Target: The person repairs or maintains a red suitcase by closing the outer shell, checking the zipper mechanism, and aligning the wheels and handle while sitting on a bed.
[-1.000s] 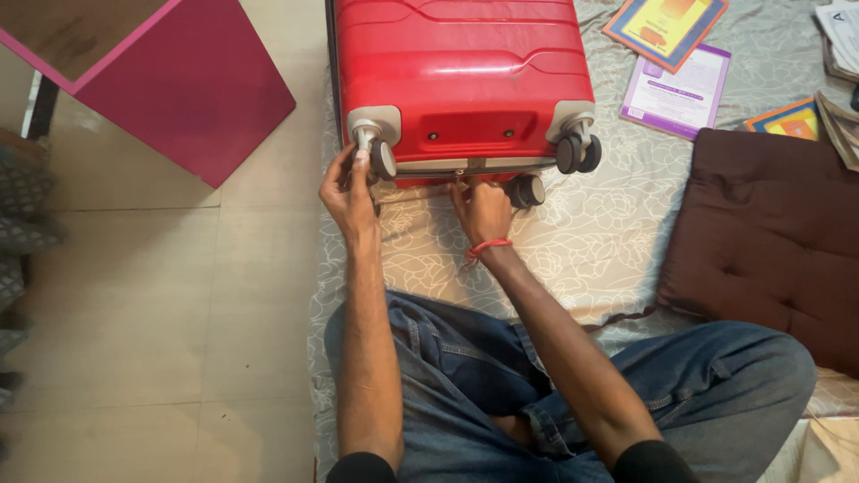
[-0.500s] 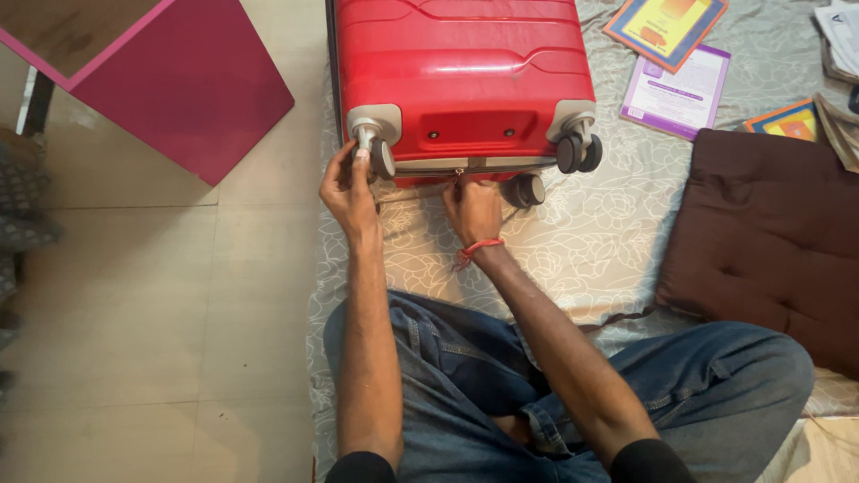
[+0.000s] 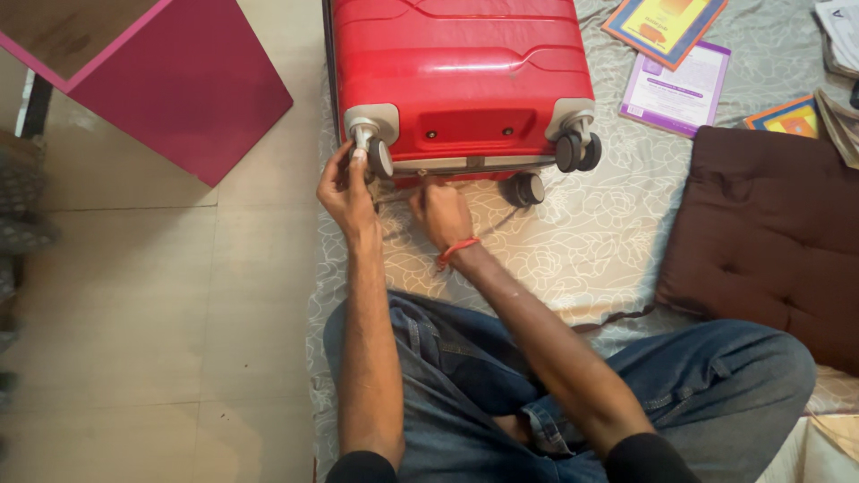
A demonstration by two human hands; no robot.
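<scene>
Sliding leftward along the bottom edge since a moment ago, the right hand (image 3: 440, 213), a red thread at its wrist, now sits close beside the left hand (image 3: 344, 190), its fingers pinched on something small at the zip seam, too tiny to make out. That left hand has its fingers curled around the grey corner wheel (image 3: 369, 150) of the red hard-shell suitcase (image 3: 456, 76), which lies flat on the grey floral bedsheet (image 3: 582, 241) just ahead of the person's crossed legs. Nearby rest a brown tufted cushion (image 3: 769, 241) and a purple booklet (image 3: 676, 89).
</scene>
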